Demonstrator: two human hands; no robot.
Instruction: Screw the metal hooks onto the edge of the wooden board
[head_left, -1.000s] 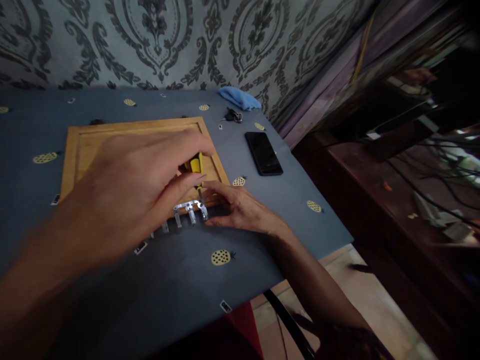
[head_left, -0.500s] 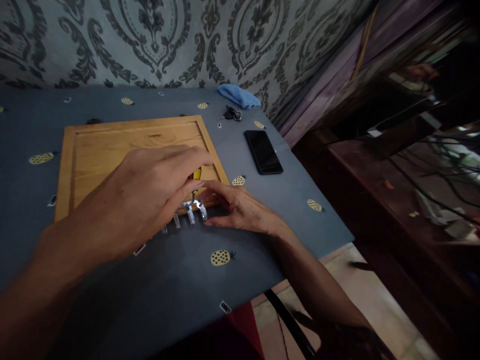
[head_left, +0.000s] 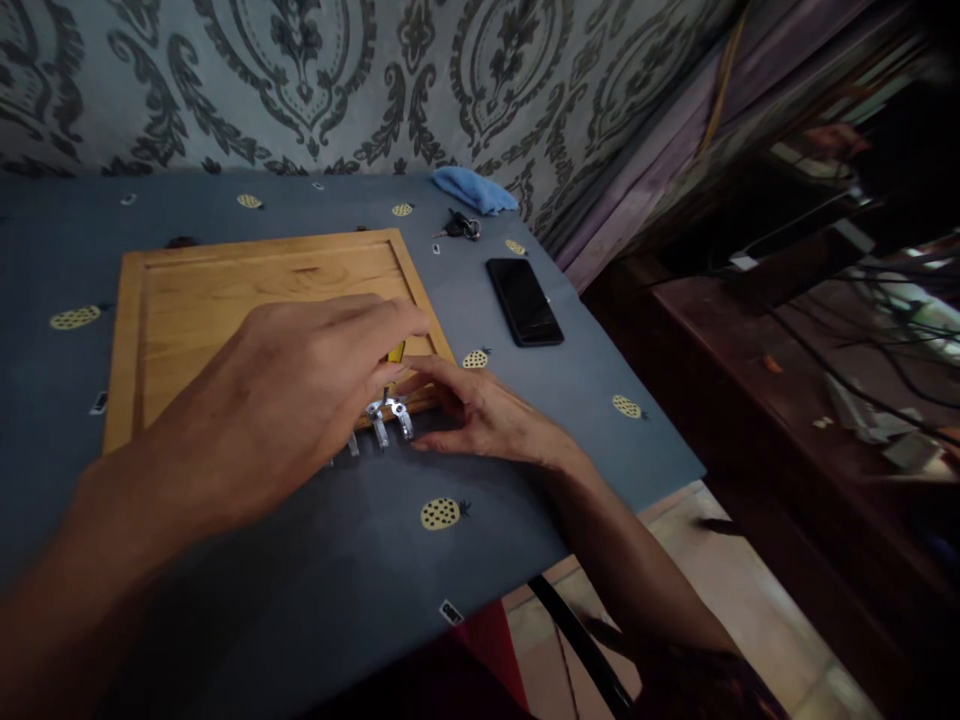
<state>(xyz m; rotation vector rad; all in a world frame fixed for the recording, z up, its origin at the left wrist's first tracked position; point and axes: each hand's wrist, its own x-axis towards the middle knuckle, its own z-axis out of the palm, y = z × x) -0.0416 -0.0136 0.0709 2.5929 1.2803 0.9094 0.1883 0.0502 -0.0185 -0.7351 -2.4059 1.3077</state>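
Note:
My left hand (head_left: 307, 375) is closed around the yellow handle of a screwdriver (head_left: 395, 353), which points down at the near right edge of a framed wooden panel (head_left: 210, 290). Along that edge sits a row of shiny metal clips (head_left: 380, 428), several partly hidden behind my left hand. My right hand (head_left: 487, 415) curls around the rightmost clip (head_left: 403, 420), its thumb against the clip's side and its fingers by the screwdriver's shaft. The screwdriver's tip is too small to make out clearly.
Right of the panel lies a black phone (head_left: 524, 302). Behind it are keys (head_left: 460, 227) and a blue cloth (head_left: 476, 190) near the patterned wall. The grey table's (head_left: 525, 510) right edge drops to a tiled floor. A dark red desk (head_left: 750, 370) with cables stands farther right.
The screwdriver's handle has turned slightly within my left hand, and that hand sits a little lower over the clips. My right hand stays at the same clip. The view has shifted slightly.

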